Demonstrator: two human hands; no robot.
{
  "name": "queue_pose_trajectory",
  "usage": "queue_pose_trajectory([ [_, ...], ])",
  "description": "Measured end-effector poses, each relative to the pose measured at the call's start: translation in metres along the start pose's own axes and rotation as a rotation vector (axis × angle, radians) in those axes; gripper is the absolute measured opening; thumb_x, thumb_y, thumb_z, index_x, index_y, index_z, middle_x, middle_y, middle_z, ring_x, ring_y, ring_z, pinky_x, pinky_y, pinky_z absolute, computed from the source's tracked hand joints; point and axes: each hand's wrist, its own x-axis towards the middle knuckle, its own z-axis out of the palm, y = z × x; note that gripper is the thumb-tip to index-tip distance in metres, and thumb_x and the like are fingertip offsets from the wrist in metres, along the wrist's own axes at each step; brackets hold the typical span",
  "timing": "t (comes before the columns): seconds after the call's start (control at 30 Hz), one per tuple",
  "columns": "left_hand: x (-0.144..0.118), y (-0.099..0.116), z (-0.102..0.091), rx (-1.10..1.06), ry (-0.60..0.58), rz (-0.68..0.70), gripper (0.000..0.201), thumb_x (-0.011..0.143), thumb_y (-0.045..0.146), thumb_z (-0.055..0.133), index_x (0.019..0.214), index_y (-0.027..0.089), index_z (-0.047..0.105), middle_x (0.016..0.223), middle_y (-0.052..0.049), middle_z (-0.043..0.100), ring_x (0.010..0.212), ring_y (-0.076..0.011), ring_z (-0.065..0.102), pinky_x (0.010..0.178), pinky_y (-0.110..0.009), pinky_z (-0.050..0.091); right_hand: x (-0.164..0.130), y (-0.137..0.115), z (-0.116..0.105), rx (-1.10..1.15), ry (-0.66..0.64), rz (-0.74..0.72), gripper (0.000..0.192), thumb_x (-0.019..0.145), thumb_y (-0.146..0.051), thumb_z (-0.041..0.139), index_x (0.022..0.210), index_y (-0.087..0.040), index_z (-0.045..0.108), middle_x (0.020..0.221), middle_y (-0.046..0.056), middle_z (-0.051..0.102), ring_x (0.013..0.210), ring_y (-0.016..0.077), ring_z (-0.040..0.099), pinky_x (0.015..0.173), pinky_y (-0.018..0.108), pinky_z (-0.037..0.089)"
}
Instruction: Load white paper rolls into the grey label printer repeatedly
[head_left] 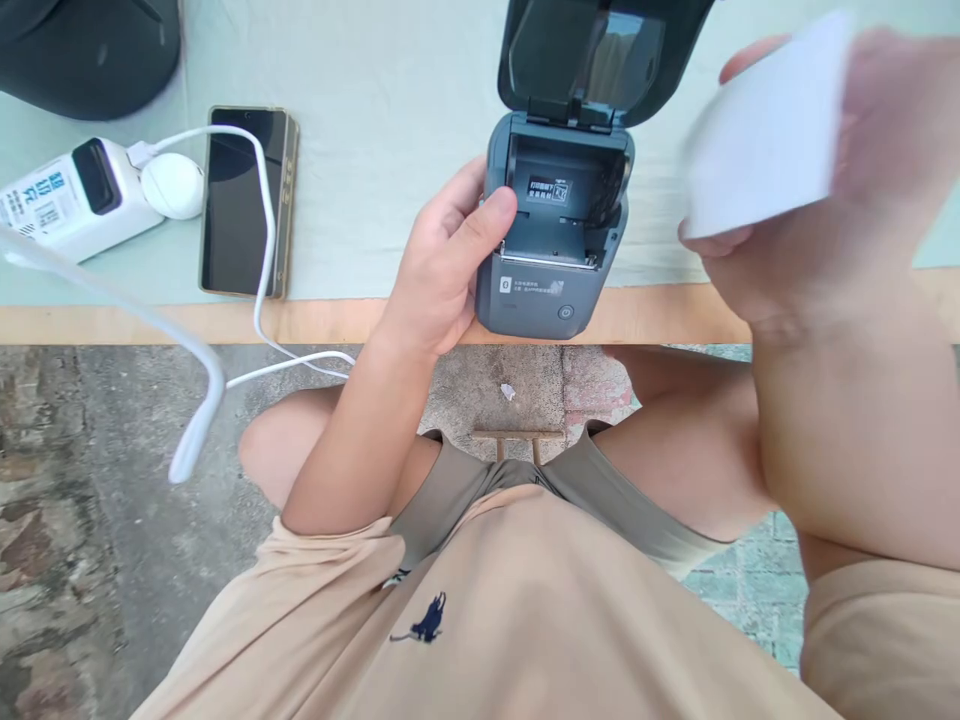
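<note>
Dark printer [536, 300] at near edge of desk [360, 312], lid [551, 75] raised; resting or lifted, can't tell. Left hand [446, 250] grips its left side, thumb over the rim. Right hand [787, 260], blurred, holds a white piece [772, 140] to the right. Further left: phone [236, 215] under white cable [264, 190], then power strip [60, 200].

PLACE: informal, perhaps a yard, exact kind unclear | cloth-covered table [337, 320] beneath left hand [450, 250] | worn concrete floor [172, 530] below it | greenish brick paving [759, 585], lower right of it | power strip [75, 210], left of it
</note>
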Motion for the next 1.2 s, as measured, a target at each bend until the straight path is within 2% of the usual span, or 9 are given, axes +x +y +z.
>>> queue_pose_trajectory([
  [0.1,-0.002,0.003,0.004,-0.008,0.026,-0.003,0.025,0.086,0.038,0.048,0.101,0.022,0.06,0.102,-0.004,0.066,0.1,-0.0237,0.063,0.083,-0.037,0.055,-0.007,0.013,0.005,0.129,0.042,0.185,0.036,0.07,-0.046,0.056,0.095,-0.02,0.051,0.072,0.001,0.038,0.051,0.0023,0.037,0.033,0.016,0.019],
  [0.2,-0.003,0.003,0.006,-0.014,0.036,0.005,0.025,0.085,0.037,0.05,0.102,0.022,0.06,0.103,-0.004,0.065,0.097,-0.0232,0.064,0.083,-0.038,0.055,-0.018,0.018,0.008,0.095,0.062,0.174,0.042,0.064,-0.045,0.068,0.093,-0.021,0.049,0.073,-0.001,0.039,0.053,0.0016,0.037,0.034,0.015,0.023],
  [0.43,-0.002,-0.004,0.004,-0.004,-0.02,0.134,0.027,0.082,0.036,0.051,0.101,0.021,0.062,0.094,-0.001,0.065,0.107,-0.0237,0.061,0.091,-0.04,0.053,-0.035,0.012,0.011,-0.06,-0.032,-0.066,0.029,0.082,-0.043,0.05,0.099,-0.02,0.043,0.072,-0.003,0.036,0.049,-0.0012,0.037,0.045,0.019,0.027],
  [0.5,-0.004,-0.002,0.006,0.004,0.073,0.109,0.03,0.085,0.029,0.042,0.104,0.016,0.062,0.09,0.003,0.064,0.12,-0.0247,0.053,0.09,-0.04,0.048,-0.038,0.006,0.01,-0.185,-0.037,-0.148,0.025,0.085,-0.038,0.047,0.1,-0.019,0.045,0.078,-0.001,0.039,0.059,-0.0012,0.042,0.055,0.02,0.034],
  [0.67,-0.005,0.001,0.012,0.033,0.061,0.133,0.037,0.086,0.026,0.036,0.105,0.016,0.065,0.09,0.005,0.065,0.127,-0.0256,0.044,0.087,-0.035,0.046,-0.041,0.002,0.002,-0.456,-0.026,-0.292,0.027,0.085,-0.032,0.046,0.107,-0.017,0.051,0.1,0.004,0.048,0.097,0.0079,0.047,0.091,0.028,0.038],
  [0.83,-0.001,-0.005,0.006,-0.007,0.053,0.145,0.031,0.088,0.032,0.043,0.106,0.016,0.063,0.093,-0.001,0.065,0.118,-0.0259,0.056,0.089,-0.031,0.054,-0.042,0.01,-0.002,-0.55,-0.033,-0.334,0.035,0.08,-0.031,0.054,0.112,-0.019,0.051,0.104,0.006,0.049,0.096,0.0107,0.048,0.084,0.028,0.04],
  [0.97,-0.001,-0.004,0.005,-0.004,-0.036,0.141,0.028,0.086,0.032,0.044,0.104,0.016,0.059,0.093,0.002,0.064,0.122,-0.0249,0.052,0.094,-0.04,0.05,-0.039,0.012,-0.003,-0.569,-0.011,-0.337,0.039,0.077,-0.029,0.058,0.115,-0.021,0.05,0.104,0.005,0.048,0.091,0.0088,0.048,0.075,0.024,0.04],
  [1.07,-0.002,-0.001,0.007,0.012,0.062,0.064,0.025,0.087,0.026,0.04,0.104,0.017,0.056,0.093,0.005,0.061,0.124,-0.0232,0.051,0.098,-0.044,0.046,-0.034,0.014,-0.001,-0.61,0.013,-0.318,0.039,0.077,-0.029,0.057,0.114,-0.021,0.05,0.104,0.006,0.05,0.092,0.0097,0.05,0.075,0.024,0.041],
  [1.2,0.0,-0.004,0.002,0.008,0.051,0.064,0.028,0.086,0.041,0.047,0.103,0.021,0.057,0.107,-0.001,0.063,0.116,-0.0228,0.056,0.1,-0.037,0.049,-0.027,0.018,0.005,-0.758,-0.106,-0.156,0.042,0.079,-0.033,0.055,0.119,-0.024,0.044,0.114,0.004,0.054,0.097,0.0128,0.056,0.083,0.029,0.046],
])
